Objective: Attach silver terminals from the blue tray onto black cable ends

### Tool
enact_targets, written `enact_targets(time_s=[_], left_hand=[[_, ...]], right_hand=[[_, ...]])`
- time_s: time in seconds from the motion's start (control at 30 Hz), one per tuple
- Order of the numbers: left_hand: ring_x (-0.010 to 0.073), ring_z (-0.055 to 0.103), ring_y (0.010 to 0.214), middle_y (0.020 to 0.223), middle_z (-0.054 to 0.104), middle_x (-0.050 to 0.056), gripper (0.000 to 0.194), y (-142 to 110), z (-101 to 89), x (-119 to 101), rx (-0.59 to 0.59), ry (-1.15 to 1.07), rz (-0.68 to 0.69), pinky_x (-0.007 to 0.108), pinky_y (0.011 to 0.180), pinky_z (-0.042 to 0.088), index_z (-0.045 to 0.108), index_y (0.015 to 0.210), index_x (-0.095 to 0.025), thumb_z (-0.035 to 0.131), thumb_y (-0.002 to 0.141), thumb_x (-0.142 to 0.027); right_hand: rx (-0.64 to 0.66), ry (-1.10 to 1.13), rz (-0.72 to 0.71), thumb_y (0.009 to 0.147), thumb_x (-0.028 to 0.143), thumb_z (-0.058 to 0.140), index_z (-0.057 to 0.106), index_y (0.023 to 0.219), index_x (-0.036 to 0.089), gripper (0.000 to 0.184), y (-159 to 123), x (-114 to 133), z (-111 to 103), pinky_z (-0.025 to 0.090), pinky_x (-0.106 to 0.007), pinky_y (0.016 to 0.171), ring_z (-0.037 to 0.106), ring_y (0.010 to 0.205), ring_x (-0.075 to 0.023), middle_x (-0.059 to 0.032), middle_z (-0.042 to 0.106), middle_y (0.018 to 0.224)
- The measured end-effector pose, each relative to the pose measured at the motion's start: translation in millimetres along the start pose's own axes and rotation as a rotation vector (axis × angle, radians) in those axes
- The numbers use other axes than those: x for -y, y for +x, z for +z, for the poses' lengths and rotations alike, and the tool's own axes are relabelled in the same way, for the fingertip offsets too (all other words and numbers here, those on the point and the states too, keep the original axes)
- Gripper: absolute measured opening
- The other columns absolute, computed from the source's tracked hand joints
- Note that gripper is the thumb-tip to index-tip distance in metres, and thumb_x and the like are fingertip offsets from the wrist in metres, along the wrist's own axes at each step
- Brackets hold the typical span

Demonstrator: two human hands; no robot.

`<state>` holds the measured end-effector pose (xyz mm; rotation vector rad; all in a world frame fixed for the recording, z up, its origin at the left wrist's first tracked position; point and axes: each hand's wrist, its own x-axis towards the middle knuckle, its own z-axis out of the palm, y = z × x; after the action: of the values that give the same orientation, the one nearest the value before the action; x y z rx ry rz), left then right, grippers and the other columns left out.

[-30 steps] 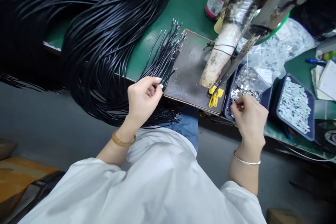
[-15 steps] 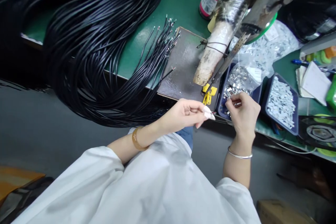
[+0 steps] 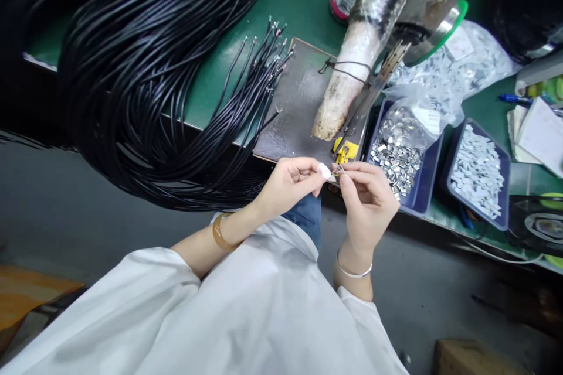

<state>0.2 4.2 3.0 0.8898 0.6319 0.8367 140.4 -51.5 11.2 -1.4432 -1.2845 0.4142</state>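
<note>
My left hand [image 3: 295, 180], with white wrapping on its fingertips, is pinched closed at the front edge of the table. What it holds is too small to make out. Facing it, my right hand [image 3: 368, 196] also pinches, with a small shiny metal piece [image 3: 340, 170] at its fingertips. Both sets of fingertips meet or nearly meet just below a yellow tool part [image 3: 346, 151]. To the right of my right hand, a blue bin [image 3: 421, 199] holds many small silver metal pieces [image 3: 397, 165], partly under a clear plastic bag.
Thick black cables [image 3: 145, 82] cover the left side, their stripped ends by a dark board [image 3: 297, 94]. A wrapped pipe [image 3: 341, 88] slants over the board. A second bin [image 3: 507, 199] holds pale pieces. Behind it lie a filled plastic bag [image 3: 479, 64] and papers [image 3: 543, 132].
My right hand has left the bin of silver pieces and moved left to my left hand's fingertips. My left hand stays pinched; the whole view has shifted slightly.
</note>
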Motion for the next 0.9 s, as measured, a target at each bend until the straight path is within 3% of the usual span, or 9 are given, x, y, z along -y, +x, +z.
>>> enact_targets(time_s=[0.2,0.43,0.53,0.7,0.9], left_hand=[[0.0064,0.058,0.059,0.067,0.067,-0.001,0.016,1,0.8,6,-0.045,0.039,0.104,0.017,0.059,0.049,0.071,0.075,-0.013,0.083,0.073,-0.023],[0.0101,0.065,0.07,0.077,0.073,0.002,0.005,1,-1.7,10,-0.063,0.18,0.204,0.019,0.069,0.053,0.073,0.079,-0.013,0.076,0.078,-0.016],[0.0106,0.062,0.068,0.076,0.071,0.003,0.004,1,-3.3,7,-0.079,0.334,0.265,0.02,0.063,0.048,0.073,0.078,-0.014,0.072,0.081,-0.017],[0.0086,0.043,0.055,0.063,0.058,-0.001,0.01,0,-6.3,7,-0.09,0.603,0.438,0.023,0.054,0.035,0.074,0.08,-0.015,0.067,0.086,-0.018],[0.0101,0.048,0.058,0.068,0.062,0.001,0.01,-2,-7.2,9,-0.093,0.622,0.498,0.023,0.057,0.038,0.074,0.084,-0.015,0.066,0.089,-0.019]], right_hand=[[0.073,0.081,0.062,0.087,0.018,0.072,0.074,0.09,0.025,0.009,0,-4,-2,0.062,-0.026,0.072,0.07,0.089,-0.0131,-0.0013,0.071,0.097],[0.065,0.031,0.037,0.087,0.019,0.071,0.074,0.09,0.025,0.007,0,-3,-1,0.062,-0.029,0.071,0.071,0.088,-0.0149,-0.0018,0.071,0.096],[0.085,-0.048,0.009,0.088,0.019,0.07,0.074,0.091,0.025,0.008,-1,-3,-3,0.063,-0.032,0.075,0.071,0.089,-0.0163,-0.0022,0.072,0.097],[0.083,-0.108,-0.005,0.089,0.021,0.069,0.073,0.091,0.025,0.006,-1,-3,-3,0.063,-0.035,0.079,0.072,0.091,-0.0173,-0.0029,0.072,0.098],[0.054,0.045,0.056,0.087,0.019,0.07,0.073,0.091,0.024,0.007,-3,-2,3,0.064,-0.031,0.078,0.073,0.091,-0.0161,-0.0023,0.071,0.1]])
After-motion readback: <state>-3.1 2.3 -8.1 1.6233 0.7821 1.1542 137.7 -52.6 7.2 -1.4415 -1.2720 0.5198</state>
